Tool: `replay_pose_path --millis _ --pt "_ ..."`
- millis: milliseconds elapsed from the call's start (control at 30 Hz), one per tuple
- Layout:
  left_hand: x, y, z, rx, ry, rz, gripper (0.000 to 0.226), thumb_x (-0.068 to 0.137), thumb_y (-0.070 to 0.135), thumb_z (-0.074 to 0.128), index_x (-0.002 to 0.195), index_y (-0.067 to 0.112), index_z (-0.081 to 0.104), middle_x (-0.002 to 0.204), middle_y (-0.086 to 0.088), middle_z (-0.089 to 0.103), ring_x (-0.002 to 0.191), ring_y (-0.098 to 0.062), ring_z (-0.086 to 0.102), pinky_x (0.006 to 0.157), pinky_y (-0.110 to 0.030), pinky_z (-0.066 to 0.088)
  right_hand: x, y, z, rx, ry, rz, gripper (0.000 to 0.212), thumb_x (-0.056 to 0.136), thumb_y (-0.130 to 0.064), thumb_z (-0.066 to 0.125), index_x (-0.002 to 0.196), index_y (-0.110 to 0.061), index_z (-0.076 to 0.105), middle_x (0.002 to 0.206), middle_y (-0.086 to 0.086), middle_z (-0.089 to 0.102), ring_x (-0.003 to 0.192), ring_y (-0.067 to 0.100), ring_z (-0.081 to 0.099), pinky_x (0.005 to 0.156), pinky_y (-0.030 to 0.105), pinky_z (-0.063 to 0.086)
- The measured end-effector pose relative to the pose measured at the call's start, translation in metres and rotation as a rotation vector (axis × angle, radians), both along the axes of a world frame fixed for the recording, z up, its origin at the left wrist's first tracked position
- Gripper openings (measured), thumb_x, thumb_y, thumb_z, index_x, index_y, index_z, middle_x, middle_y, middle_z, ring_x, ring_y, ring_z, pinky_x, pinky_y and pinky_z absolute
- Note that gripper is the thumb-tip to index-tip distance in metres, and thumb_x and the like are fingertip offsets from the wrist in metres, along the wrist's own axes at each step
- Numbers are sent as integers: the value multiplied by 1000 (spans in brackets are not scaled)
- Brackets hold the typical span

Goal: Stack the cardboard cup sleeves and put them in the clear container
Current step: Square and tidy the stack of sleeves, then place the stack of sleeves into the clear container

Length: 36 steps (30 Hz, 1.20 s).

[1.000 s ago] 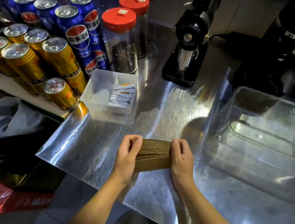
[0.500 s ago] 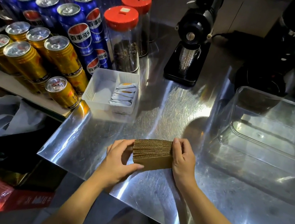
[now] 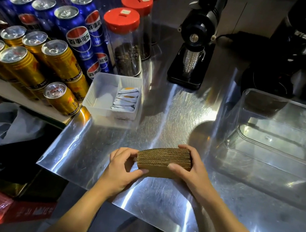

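On the scratched steel counter (image 3: 167, 118), I hold the brown stack of flattened cardboard cup sleeves (image 3: 163, 159) squared between left hand (image 3: 121, 167) and right hand (image 3: 192, 169), both closed on it; next, carry it right into the empty clear plastic container (image 3: 275, 133).

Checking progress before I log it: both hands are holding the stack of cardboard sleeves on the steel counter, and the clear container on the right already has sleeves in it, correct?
Not quite. The head view shows the clear container empty, with no sleeves inside. The rest holds: the left hand and right hand both hold the stack of cardboard sleeves on the steel counter, with the container to the right.
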<state>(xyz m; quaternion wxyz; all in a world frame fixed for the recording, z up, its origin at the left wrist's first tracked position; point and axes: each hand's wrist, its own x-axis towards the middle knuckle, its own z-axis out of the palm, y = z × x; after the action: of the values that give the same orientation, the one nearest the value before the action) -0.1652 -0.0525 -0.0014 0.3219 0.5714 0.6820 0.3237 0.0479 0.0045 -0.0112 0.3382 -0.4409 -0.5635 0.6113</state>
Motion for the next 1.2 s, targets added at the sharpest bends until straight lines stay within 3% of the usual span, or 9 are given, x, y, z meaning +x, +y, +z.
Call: replay_pose_path --millis 67,233,333,433,533,733,833,1033,1200 --pt "-1 1 -2 -7 0 -1 38 67 30 77 85 49 49 98 21 51 101 -5 38 80 1 27 13 5 -3 -88 75 77 63 58 -28 86 113 -35 55 96 -15 68 90 6 66 69 21 55" --pt "0 1 -6 5 -19 33 41 66 29 79 84 51 50 94 20 53 98 -7 42 78 0 29 32 17 -15 -75 19 72 60 56 -18 81 111 -27 62 110 3 70 105 22 64 86 36 52" --pt "0 2 -6 4 -62 57 41 64 26 80 85 49 53 92 16 57 97 -13 48 79 -4 33 31 18 -19 -79 10 24 56 55 -21 83 107 -27 64 105 2 72 99 20 67 79 30 55" --pt "2 3 -2 -13 -217 95 37 64 21 81 89 38 60 93 5 66 93 -18 60 82 -20 44 28 15 -20 -113 100 -89 50 51 -13 84 95 -25 66 90 3 75 83 16 70 64 22 55" --pt "6 10 8 -19 -413 163 36 59 22 82 88 33 64 84 11 74 85 -6 66 77 -27 52 28 14 -7 -152 187 -148 45 50 -4 85 86 -22 66 78 5 75 70 17 70 53 24 54" --pt "25 42 29 68 -454 165 34 58 22 83 81 40 67 79 9 70 74 -6 60 69 -18 50 41 27 44 -77 232 -291 47 50 -6 79 91 -14 58 76 1 75 71 12 69 56 22 57" --pt "45 65 49 117 -467 114 32 53 35 80 82 39 67 79 6 68 70 -3 58 66 -14 50 56 35 66 -10 238 -387 38 59 1 75 88 -17 60 81 2 70 68 6 64 54 14 51" --pt "101 114 83 133 -525 -14 35 61 14 81 92 22 67 91 -5 71 79 -15 63 81 -36 51 106 55 98 37 301 -528 36 52 -11 75 83 -22 61 74 -3 71 58 4 58 47 13 41" --pt "162 152 103 92 -655 -60 24 67 4 76 86 14 66 81 -1 70 72 -9 65 66 -16 52 157 74 115 -44 320 -651 31 64 2 72 73 -19 51 55 -9 62 42 3 48 39 15 32"
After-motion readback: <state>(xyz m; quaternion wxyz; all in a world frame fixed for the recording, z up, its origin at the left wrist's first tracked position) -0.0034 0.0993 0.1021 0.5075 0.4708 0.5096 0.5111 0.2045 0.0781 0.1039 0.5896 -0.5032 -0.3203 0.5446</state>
